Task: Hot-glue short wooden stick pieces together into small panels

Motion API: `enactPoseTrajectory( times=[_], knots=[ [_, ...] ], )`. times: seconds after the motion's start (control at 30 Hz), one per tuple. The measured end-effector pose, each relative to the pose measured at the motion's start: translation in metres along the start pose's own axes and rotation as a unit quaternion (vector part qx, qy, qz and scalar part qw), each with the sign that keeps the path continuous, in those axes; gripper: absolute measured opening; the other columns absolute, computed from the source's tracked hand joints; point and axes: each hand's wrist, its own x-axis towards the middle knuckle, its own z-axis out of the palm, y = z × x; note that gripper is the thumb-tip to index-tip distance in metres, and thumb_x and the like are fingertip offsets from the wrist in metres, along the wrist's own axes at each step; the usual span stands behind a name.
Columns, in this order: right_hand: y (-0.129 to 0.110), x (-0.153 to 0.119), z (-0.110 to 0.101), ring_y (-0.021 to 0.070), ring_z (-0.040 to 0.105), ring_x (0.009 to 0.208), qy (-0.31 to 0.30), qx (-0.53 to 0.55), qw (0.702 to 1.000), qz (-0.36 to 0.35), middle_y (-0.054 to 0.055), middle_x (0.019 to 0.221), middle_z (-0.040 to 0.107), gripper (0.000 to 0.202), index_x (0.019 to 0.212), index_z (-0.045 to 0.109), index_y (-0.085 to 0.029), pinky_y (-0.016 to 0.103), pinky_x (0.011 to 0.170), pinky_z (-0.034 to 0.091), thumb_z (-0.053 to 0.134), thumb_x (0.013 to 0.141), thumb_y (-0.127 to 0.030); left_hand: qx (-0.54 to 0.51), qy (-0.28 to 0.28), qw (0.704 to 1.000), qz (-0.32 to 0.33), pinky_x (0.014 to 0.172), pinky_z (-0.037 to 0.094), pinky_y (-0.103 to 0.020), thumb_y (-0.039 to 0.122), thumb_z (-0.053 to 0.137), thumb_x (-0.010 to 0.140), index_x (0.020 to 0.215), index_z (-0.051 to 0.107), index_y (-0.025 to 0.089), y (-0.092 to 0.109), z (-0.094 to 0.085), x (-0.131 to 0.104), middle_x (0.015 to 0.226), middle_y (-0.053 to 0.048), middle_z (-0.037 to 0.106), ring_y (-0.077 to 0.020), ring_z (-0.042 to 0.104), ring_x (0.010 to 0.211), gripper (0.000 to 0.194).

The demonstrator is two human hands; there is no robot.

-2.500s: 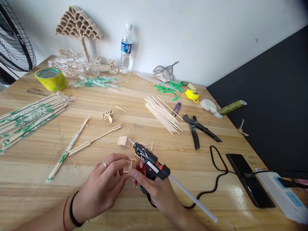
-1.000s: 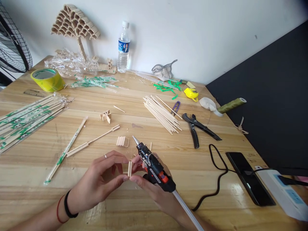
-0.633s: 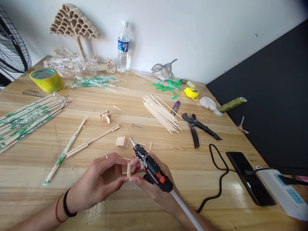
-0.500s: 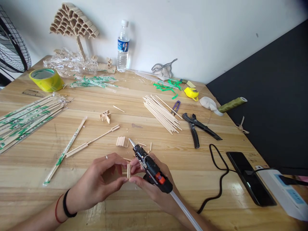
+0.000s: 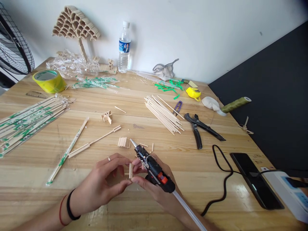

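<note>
Here, sticks [image 5: 130, 171] between both grips [image 5: 99, 184] [image 5: 156, 194]

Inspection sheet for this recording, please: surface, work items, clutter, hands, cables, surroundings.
Surface: light-brown wooden tabletop, glare patch at lower right.
Work items: short pale wooden stick pieces, black glue gun, translucent rod-shaped glue stick protruding from its rear.
Clutter: yellow tape roll, crumpled clear plastic wrapping, shredded green strips.
Hands: left hand pinches the pieces; right hand holds the gun and touches the pieces.
Cables: black cord looping on the tabletop's right side.
Surroundings: black wire-guarded fan left, white wall behind, black panel right.
</note>
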Motion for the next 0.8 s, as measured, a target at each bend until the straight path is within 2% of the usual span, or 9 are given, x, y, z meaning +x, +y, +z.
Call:
enactPoseTrajectory(
  times=[0.17, 0.33, 0.57, 0.8],
  knots=[
    [-0.006, -0.001, 0.001, 0.0218, 0.079, 0.087, 0.0, 0.015, 0.999, 0.036, 0.003, 0.096, 0.078, 0.028, 0.104, 0.072, -0.023, 0.037, 0.084, 0.069, 0.09, 0.082, -0.027, -0.002, 0.015, 1.0, 0.012, 0.081, 0.052, -0.029, 0.018, 0.065, 0.101, 0.124, 0.067, 0.026, -0.001, -0.001, 0.001, 0.107, -0.006, 0.075, -0.02, 0.069, 0.093, 0.024],
    [-0.001, -0.001, 0.0, 0.0216, 0.078, 0.085, -0.005, 0.004, 1.0, 0.014, 0.004, 0.095, 0.079, 0.028, 0.107, 0.074, -0.022, 0.036, 0.083, 0.069, 0.089, 0.083, -0.025, -0.02, -0.02, 1.0, 0.003, 0.085, 0.052, -0.033, 0.021, 0.065, 0.1, 0.129, 0.066, 0.025, 0.002, -0.005, 0.001, 0.113, -0.009, 0.073, -0.0231, 0.069, 0.098, 0.028],
    [-0.008, -0.001, 0.0, 0.0223, 0.076, 0.081, -0.009, -0.018, 0.999, 0.029, 0.004, 0.092, 0.077, 0.021, 0.097, 0.069, -0.024, 0.036, 0.078, 0.066, 0.085, 0.084, -0.025, -0.017, -0.047, 0.999, -0.018, 0.078, 0.049, -0.03, 0.026, 0.067, 0.1, 0.125, 0.067, 0.026, 0.003, -0.007, 0.002, 0.105, -0.006, 0.072, -0.02, 0.065, 0.088, 0.024],
    [-0.006, -0.004, 0.0, 0.0204, 0.075, 0.078, -0.005, -0.046, 0.998, 0.047, 0.003, 0.094, 0.076, 0.02, 0.095, 0.067, -0.024, 0.033, 0.074, 0.063, 0.083, 0.083, -0.023, -0.038, -0.008, 0.998, -0.058, 0.065, 0.048, -0.028, 0.037, 0.072, 0.097, 0.105, 0.062, 0.021, -0.003, -0.002, -0.003, 0.087, -0.004, 0.068, -0.0176, 0.059, 0.072, 0.02]
  ],
)
